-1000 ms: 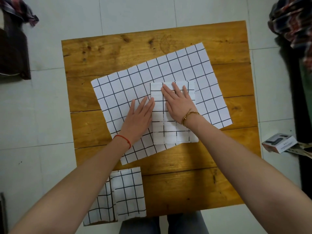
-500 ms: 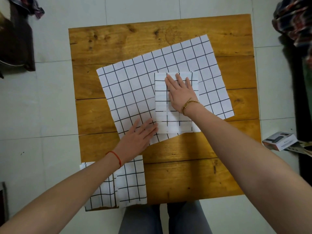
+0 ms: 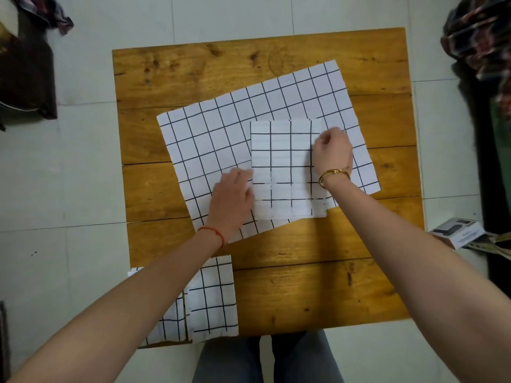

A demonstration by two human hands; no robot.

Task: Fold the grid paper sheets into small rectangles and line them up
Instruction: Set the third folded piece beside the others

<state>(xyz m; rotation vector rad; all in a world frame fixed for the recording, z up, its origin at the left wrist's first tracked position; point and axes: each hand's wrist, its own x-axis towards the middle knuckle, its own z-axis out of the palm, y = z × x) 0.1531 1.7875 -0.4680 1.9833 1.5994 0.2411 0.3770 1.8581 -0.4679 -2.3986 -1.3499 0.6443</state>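
Overhead view: folded rectangle [image 3: 284, 170] lying on open sheet [image 3: 221, 139] mid-table [image 3: 304, 286], right hand [image 3: 333, 152] curled, pinching its right edge, left hand [image 3: 235, 201] at left edge, grip unclear; best lifted squarely toward finished rectangles [image 3: 213, 297] near-left, edges aligned.

Left folded rectangle [image 3: 166, 326] largely hidden under the forearm, plaid cloth [image 3: 481, 48] cut by right edge, box [image 3: 456, 233] print illegible

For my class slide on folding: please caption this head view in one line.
Both hands, left and right, at the edges of a folded grid paper lying on an unfolded sheet, wooden table.
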